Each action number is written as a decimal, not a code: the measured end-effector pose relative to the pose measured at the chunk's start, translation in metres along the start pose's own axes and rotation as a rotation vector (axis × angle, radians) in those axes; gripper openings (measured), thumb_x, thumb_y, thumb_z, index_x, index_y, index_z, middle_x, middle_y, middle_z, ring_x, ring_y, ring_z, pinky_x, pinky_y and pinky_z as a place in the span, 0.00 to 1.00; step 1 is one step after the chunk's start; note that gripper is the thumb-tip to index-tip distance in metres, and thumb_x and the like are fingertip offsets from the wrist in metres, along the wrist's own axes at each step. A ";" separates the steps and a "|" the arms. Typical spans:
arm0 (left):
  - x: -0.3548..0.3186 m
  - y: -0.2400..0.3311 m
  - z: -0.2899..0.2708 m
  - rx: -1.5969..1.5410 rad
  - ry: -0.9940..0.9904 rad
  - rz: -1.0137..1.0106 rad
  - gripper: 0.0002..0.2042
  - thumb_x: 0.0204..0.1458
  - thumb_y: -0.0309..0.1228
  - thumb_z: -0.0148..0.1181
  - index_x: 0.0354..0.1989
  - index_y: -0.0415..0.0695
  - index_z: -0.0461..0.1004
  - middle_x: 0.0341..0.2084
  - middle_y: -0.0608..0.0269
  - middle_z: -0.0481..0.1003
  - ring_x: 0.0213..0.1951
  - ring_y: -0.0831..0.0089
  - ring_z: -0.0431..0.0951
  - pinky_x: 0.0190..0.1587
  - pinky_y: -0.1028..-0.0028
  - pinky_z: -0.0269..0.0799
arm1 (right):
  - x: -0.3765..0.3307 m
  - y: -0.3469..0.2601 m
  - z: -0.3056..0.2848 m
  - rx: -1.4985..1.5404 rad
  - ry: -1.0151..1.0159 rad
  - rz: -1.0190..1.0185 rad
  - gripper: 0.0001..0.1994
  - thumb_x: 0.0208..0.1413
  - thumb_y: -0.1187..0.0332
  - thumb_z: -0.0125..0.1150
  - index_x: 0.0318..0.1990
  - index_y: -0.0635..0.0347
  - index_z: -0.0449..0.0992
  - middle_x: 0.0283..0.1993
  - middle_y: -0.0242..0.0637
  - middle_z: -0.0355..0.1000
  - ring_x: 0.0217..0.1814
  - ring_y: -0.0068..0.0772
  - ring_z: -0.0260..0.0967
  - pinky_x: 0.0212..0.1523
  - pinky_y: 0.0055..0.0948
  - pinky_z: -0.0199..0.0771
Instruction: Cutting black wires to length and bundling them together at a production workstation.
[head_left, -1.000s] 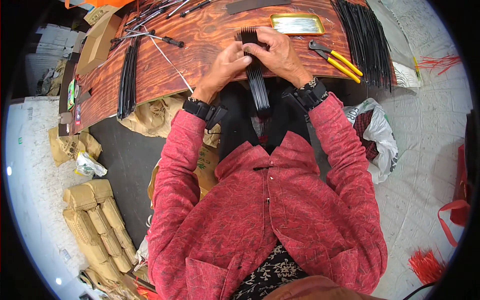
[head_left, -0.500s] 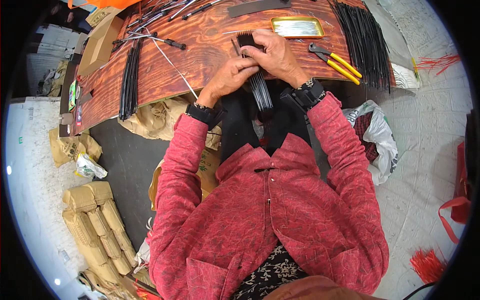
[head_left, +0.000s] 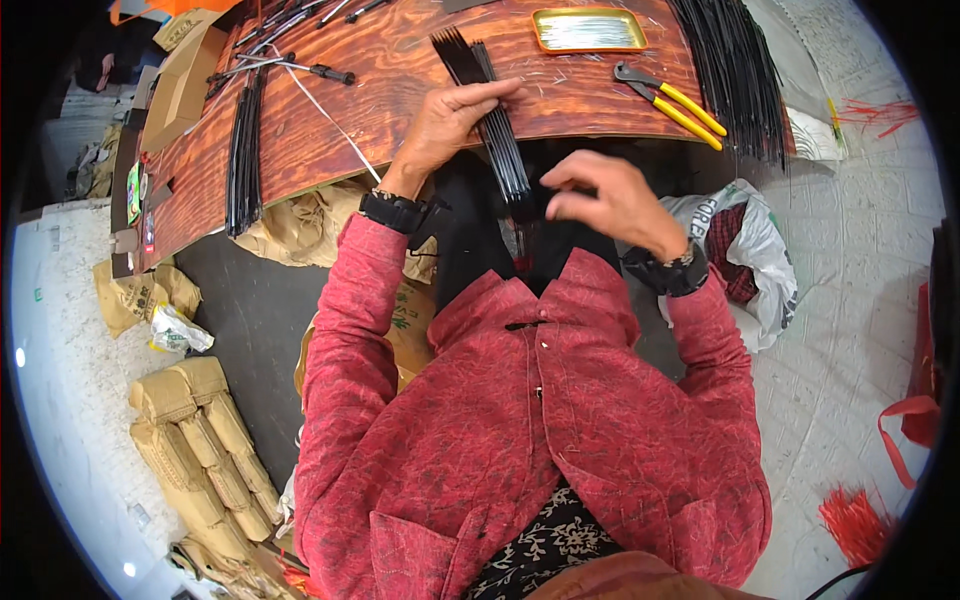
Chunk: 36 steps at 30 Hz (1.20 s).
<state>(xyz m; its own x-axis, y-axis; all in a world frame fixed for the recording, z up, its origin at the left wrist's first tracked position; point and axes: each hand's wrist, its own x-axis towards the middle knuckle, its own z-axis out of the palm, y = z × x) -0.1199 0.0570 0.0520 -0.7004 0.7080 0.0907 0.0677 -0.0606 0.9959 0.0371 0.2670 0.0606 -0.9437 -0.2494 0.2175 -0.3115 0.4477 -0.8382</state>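
A flat bundle of thin black strips [head_left: 505,160] slants across the front edge of the table. Its upper end fans out like a comb on the wood, and the lower end hangs over my lap. My left hand [head_left: 445,125] is closed across the middle of the bundle; the grip beneath is partly hidden. To the right of the bundle's lower end is my right hand [head_left: 615,205], its thumb and fingers apart and nothing visible between them.
Yellow-handled pincers [head_left: 670,105] lie right of a yellow-rimmed tray [head_left: 590,48] of thin silvery pins. Long black strips [head_left: 725,85] hang over the table's right edge. Another black bundle [head_left: 243,155] and a cardboard box [head_left: 183,90] are at left. A white plastic bag [head_left: 765,270] sits below.
My right hand has let go of the black bundle and drawn back to the lower right, its fingers opening. My left hand stays on the bundle, whose upper end has shifted left.
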 end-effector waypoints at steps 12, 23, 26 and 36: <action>0.003 0.043 -0.023 -0.011 -0.145 0.054 0.20 0.64 0.27 0.49 0.63 0.36 0.66 0.58 0.53 0.71 0.60 0.69 0.71 0.63 0.73 0.63 | 0.036 -0.031 0.046 0.346 -0.017 -0.093 0.08 0.63 0.70 0.52 0.42 0.68 0.74 0.29 0.38 0.75 0.33 0.35 0.75 0.38 0.30 0.74; -0.008 0.103 -0.028 0.170 -0.428 0.059 0.36 0.50 0.29 0.65 0.69 0.42 0.58 0.64 0.55 0.65 0.66 0.65 0.63 0.66 0.68 0.59 | 0.071 -0.062 0.030 0.265 0.236 -0.280 0.08 0.66 0.69 0.49 0.39 0.66 0.71 0.27 0.38 0.71 0.29 0.34 0.72 0.33 0.30 0.71; -0.012 0.104 -0.025 0.256 -0.434 0.078 0.39 0.46 0.27 0.68 0.70 0.42 0.57 0.65 0.55 0.64 0.66 0.65 0.63 0.66 0.68 0.59 | 0.074 -0.062 0.031 0.260 0.264 -0.289 0.09 0.66 0.69 0.49 0.38 0.66 0.70 0.26 0.39 0.70 0.28 0.35 0.71 0.32 0.31 0.70; -0.013 0.105 -0.020 0.472 -0.318 0.128 0.37 0.43 0.41 0.72 0.63 0.39 0.66 0.58 0.55 0.71 0.59 0.65 0.71 0.63 0.67 0.63 | 0.073 -0.066 0.025 0.196 0.228 -0.325 0.10 0.66 0.67 0.50 0.37 0.67 0.69 0.28 0.42 0.71 0.31 0.41 0.71 0.34 0.35 0.70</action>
<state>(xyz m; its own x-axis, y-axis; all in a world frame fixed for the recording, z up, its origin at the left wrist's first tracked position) -0.1182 0.0275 0.1552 -0.4232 0.8965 0.1311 0.4982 0.1094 0.8601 -0.0085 0.1983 0.1193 -0.8077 -0.1441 0.5717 -0.5896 0.2003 -0.7825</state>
